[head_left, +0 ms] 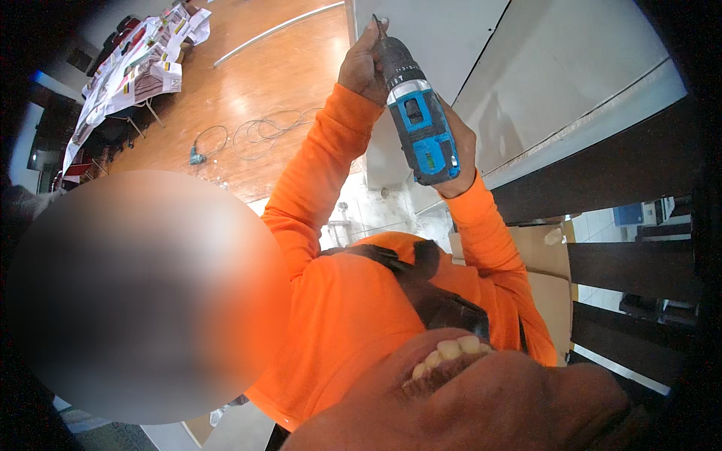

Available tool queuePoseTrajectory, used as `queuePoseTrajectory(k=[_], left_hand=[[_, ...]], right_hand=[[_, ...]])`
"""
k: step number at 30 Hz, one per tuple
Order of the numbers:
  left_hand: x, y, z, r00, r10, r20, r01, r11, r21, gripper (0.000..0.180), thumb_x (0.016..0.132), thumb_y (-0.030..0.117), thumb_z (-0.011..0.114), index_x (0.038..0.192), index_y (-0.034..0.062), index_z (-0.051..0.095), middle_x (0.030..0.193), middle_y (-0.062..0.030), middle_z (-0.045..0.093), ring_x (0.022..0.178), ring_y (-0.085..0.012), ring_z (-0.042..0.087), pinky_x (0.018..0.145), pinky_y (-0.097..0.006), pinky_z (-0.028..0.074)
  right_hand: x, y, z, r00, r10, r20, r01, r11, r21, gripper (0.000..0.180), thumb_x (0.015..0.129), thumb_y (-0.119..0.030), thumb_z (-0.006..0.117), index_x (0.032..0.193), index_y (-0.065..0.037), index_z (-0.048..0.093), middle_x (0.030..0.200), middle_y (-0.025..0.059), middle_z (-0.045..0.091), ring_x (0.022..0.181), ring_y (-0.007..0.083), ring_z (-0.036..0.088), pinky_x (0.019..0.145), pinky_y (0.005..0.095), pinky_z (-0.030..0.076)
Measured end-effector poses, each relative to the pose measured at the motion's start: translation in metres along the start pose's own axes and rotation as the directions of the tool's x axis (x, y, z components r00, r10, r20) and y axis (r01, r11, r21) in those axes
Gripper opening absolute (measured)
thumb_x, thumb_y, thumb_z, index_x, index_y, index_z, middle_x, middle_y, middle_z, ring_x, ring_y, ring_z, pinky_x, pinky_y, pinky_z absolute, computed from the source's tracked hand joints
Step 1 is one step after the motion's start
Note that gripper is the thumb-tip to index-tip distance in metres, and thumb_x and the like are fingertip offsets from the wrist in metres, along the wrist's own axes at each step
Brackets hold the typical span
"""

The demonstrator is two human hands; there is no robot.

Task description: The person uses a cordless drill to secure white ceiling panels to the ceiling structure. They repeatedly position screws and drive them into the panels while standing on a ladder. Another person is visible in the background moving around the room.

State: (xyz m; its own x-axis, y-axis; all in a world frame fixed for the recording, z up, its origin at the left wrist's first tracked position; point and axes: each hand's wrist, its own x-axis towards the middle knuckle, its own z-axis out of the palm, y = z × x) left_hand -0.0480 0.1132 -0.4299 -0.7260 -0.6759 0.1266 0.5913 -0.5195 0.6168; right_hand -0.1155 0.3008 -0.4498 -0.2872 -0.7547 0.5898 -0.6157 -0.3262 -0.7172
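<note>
A blue and black cordless drill (423, 135) points up and away, its chuck (400, 64) towards the far side. My right hand (460, 146) is wrapped round it from behind, and the drill body hides most of those fingers and the handle. Beside the chuck is my left hand (364, 69), its thumb and fingers pinched at the thin drill bit (378, 24). How firmly they press on the bit is hard to make out. Both arms wear orange sleeves.
Large pale panels (556, 83) stand close at the right, beside dark slats (632, 263). Left lies a wooden floor (278, 83) with a looped cable (256, 139) and a blue-green corded tool (197, 156). A paper-covered table (124, 90) stands far left. A blurred patch covers the lower left.
</note>
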Motion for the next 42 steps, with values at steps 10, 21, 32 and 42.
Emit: queuePoseTrajectory(k=[10,21,32,42], left_hand=[[-0.009,-0.001,0.006,0.986,0.127,-0.106,-0.111,0.983,0.149,0.036,0.096,0.043,0.050,0.103,0.0091,0.059,0.069,0.0002,0.047,0.060,-0.0114,0.048,0.049,-0.027,0.039],[0.110,0.038,-0.123,0.793,0.558,-0.242,-0.055,0.462,0.885,0.074,0.095,0.057,0.037,0.078,-0.0072,0.069,0.046,-0.0034,0.042,0.049,-0.0148,0.044,0.054,-0.034,0.040],[0.129,0.005,-0.130,0.867,0.458,-0.194,-0.195,0.672,0.714,0.073,0.094,0.059,0.040,0.053,-0.0008,0.049,0.047,-0.0040,0.038,0.050,-0.0153,0.036,0.051,-0.035,0.034],[0.126,-0.004,-0.123,0.843,0.475,-0.253,-0.200,0.713,0.672,0.076,0.092,0.064,0.040,0.047,0.0026,0.041,0.047,0.0006,0.034,0.049,-0.0118,0.033,0.047,-0.032,0.029]], right_hand=[[-0.001,0.007,-0.003,1.000,0.000,-0.013,-0.001,0.999,-0.034,0.056,0.080,-0.007,0.071,0.131,0.001,0.049,0.104,0.0078,0.067,0.083,0.0111,0.065,0.072,0.0239,0.055],[0.014,-0.005,-0.001,0.998,0.049,0.027,-0.045,0.988,-0.147,0.052,0.077,-0.006,0.072,0.125,-0.001,0.053,0.087,0.0028,0.066,0.070,0.0078,0.062,0.059,0.0232,0.054],[0.020,-0.007,0.000,0.997,0.060,0.054,-0.044,0.964,-0.261,0.057,0.081,-0.008,0.067,0.134,-0.003,0.047,0.109,0.0169,0.066,0.090,0.0222,0.069,0.073,0.0301,0.057],[0.023,-0.008,-0.011,0.993,0.058,0.100,-0.014,0.919,-0.393,0.063,0.075,-0.008,0.074,0.131,0.002,0.049,0.113,0.0198,0.064,0.089,0.0253,0.070,0.071,0.0314,0.058]])
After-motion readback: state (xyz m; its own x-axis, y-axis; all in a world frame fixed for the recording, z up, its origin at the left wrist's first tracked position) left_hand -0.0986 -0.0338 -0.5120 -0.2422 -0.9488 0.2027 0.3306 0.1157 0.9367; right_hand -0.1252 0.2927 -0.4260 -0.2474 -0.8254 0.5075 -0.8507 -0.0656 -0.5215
